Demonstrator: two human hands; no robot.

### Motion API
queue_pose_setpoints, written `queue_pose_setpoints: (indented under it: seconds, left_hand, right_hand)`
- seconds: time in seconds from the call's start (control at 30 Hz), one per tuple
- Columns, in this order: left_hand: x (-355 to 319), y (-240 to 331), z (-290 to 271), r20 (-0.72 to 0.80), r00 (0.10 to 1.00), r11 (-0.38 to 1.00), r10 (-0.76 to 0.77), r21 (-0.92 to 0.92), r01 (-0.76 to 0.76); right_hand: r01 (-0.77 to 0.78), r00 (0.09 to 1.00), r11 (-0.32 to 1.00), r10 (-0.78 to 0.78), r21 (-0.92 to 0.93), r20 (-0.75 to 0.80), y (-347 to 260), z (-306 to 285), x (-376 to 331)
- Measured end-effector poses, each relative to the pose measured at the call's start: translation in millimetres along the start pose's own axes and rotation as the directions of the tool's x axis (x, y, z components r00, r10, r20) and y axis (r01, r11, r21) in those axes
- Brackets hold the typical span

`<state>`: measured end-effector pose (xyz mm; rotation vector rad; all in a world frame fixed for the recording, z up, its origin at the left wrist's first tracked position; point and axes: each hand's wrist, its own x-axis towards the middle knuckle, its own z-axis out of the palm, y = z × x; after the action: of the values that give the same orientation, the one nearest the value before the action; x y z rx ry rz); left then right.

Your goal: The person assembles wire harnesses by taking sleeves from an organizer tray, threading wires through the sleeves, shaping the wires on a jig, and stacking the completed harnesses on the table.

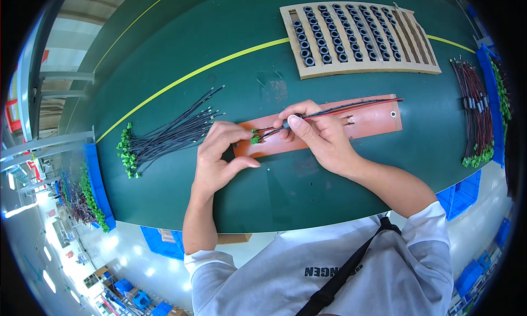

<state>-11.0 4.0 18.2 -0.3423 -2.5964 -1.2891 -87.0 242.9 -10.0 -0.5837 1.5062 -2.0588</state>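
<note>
An orange-red board (pixel 379 118) lies on the green table in front of me. At its left end a green connector (pixel 255 138) sits with dark and red wires (pixel 351 104) running from it to the right. My left hand (pixel 218 151) bends over that end, fingertips touching the connector, thumb held apart from the fingers. My right hand (pixel 326 139) is closed, thumb and fingers pinching a small black ring core (pixel 286 124) around the wires. Past this hand the free wire ends stretch beyond the board's upper right. The fingers partly hide the core.
Left on the table (pixel 236 198) lies a fanned bundle of black cables (pixel 170 135) with green connectors. A wooden tray (pixel 368 69) with rows of black ring cores stands at the back right. Finished-looking red and black cables (pixel 476 110) lie far right beside a blue bin (pixel 497 107).
</note>
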Motion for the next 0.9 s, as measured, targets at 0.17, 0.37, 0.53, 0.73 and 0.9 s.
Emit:
queue_pose_setpoints:
  seconds: [0.17,0.37,0.53,0.73,0.9]
  left_hand:
    - [-3.6,-0.8,8.3,0.012,1.000,0.990,-0.029,0.138,0.027]
    - [-1.8,-1.6,10.5,-0.035,0.995,0.987,-0.089,0.133,0.093]
    - [-5.5,-4.4,5.6,-0.063,0.988,0.980,-0.142,-0.147,0.131]
    - [-5.9,0.2,3.2,-0.021,0.999,0.999,-0.028,0.029,0.029]
    - [-3.8,4.3,8.9,-0.011,0.994,0.985,0.105,0.136,-0.103]
  right_hand:
    - [0.032,0.999,0.998,-0.031,0.046,-0.016,1.5,2.5,0.9]
    - [0.012,1.000,0.999,-0.012,0.052,-0.002,0.4,-1.3,1.7]
    - [0.011,1.000,0.999,-0.012,0.036,0.005,-2.5,-1.1,1.6]
    - [0.032,0.999,0.999,-0.033,0.038,0.021,2.5,0.0,0.4]
    - [0.026,1.000,0.999,-0.026,0.040,0.015,2.4,0.6,-0.1]
